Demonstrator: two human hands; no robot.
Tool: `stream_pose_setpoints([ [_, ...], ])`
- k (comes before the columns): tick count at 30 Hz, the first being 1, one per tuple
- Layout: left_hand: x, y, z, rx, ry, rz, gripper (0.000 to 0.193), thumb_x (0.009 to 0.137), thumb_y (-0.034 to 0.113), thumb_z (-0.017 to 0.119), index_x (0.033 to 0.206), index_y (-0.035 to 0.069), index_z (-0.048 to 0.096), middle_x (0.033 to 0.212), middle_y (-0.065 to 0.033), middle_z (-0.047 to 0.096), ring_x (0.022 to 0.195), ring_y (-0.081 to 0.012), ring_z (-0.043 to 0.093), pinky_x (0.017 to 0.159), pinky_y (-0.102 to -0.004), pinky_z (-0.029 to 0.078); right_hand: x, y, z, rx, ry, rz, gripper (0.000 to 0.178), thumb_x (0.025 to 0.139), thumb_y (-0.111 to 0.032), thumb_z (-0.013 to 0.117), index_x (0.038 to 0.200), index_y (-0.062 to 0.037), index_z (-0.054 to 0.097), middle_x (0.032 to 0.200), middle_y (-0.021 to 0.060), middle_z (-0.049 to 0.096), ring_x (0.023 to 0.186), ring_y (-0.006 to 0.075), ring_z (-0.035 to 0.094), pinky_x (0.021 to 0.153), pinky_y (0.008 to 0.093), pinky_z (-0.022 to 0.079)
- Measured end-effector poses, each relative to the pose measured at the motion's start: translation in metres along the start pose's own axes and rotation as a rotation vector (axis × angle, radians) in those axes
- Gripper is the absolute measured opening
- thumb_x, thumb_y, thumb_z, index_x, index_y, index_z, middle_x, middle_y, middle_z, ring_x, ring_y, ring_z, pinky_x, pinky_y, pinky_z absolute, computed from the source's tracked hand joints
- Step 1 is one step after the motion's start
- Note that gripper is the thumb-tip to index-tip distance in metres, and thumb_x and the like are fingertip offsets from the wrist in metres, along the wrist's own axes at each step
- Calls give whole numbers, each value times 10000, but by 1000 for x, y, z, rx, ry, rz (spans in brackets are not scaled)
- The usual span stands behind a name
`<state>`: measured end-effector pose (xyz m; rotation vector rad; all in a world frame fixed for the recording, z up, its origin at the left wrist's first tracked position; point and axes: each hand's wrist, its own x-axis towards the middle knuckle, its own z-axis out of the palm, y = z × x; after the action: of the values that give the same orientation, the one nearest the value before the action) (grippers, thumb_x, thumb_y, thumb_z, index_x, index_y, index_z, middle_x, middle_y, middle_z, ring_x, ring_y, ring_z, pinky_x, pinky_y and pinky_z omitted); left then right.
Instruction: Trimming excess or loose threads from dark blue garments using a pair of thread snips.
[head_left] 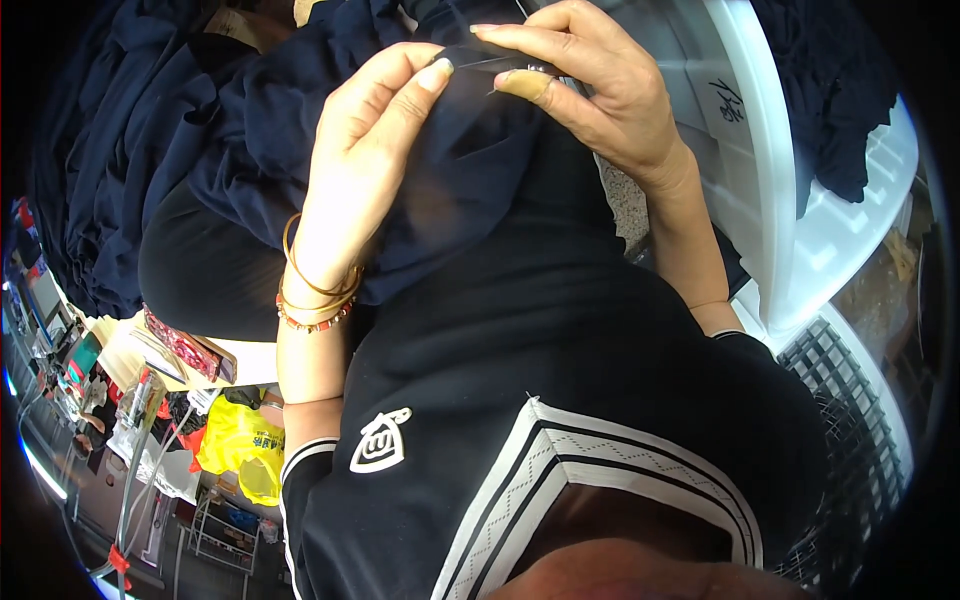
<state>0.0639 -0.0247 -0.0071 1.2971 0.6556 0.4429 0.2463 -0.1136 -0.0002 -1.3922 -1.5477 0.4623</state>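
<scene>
We list the contents as follows.

Navy cloth (450, 190): one bulk, gathered over the lap at 12 o'clock and heaped out towards 10; its upper edge rises to the fingertips.

Left hand (375, 120): at 11 o'clock, thumb and forefinger pinched on that edge. Bangle (324, 287) and beaded bracelet (315, 323) at the wrist.

Right hand (610, 90): at 1 o'clock, thumb and forefinger standing apart, a small bright piece (538, 69) between them, metallic in look. Its kind, and whether it is firmly gripped, we cannot tell.

Handling, in our judgement: we do best to pinch close to the spot being worked, so the edge lies flat and taut between the hands without stretching. The right hand should make small, controlled moves, any point turned away from the left thumb. The heap's weight may drag on the edge; we would let slack rest on the lap, and tilt the spot into the light, since dark cloth hides fine detail.

Surroundings: white plastic bin (768, 150) at 2 o'clock; black mesh (850, 400) towards 4; yellow bag (240, 440) at 8.
</scene>
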Motion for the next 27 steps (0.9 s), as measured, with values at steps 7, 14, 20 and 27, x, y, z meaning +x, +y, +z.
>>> stream_pose_setpoints([
  [7,0,-2,0,50,-8,18,157,976,129,524,1010,6,616,839,57,588,780,-9,490,715,-152,398,1,3,-1,63,-42,27,278,776,-13,725,1047,17,671,811,97,566,690,199,556,615,274,449],
  [14,1,-5,-1,97,-22,37,156,968,131,541,1005,1,618,824,62,571,776,-7,478,708,-152,386,7,56,21,133,194,-617,236,784,5,712,1019,11,685,786,86,568,674,184,552,601,269,442],
  [20,2,-2,1,39,-15,33,158,963,129,549,1010,-1,625,840,65,581,788,-4,489,718,-151,392,-4,10,-1,225,-46,218,269,801,-27,722,1062,11,672,830,39,577,743,118,537,654,236,429],
  [27,5,2,6,-28,-16,13,161,958,128,559,1023,0,630,873,57,600,821,-5,509,743,-153,403,-19,38,10,493,-102,264,212,803,-122,752,948,-2,654,820,-18,594,742,55,542,668,197,440],
])
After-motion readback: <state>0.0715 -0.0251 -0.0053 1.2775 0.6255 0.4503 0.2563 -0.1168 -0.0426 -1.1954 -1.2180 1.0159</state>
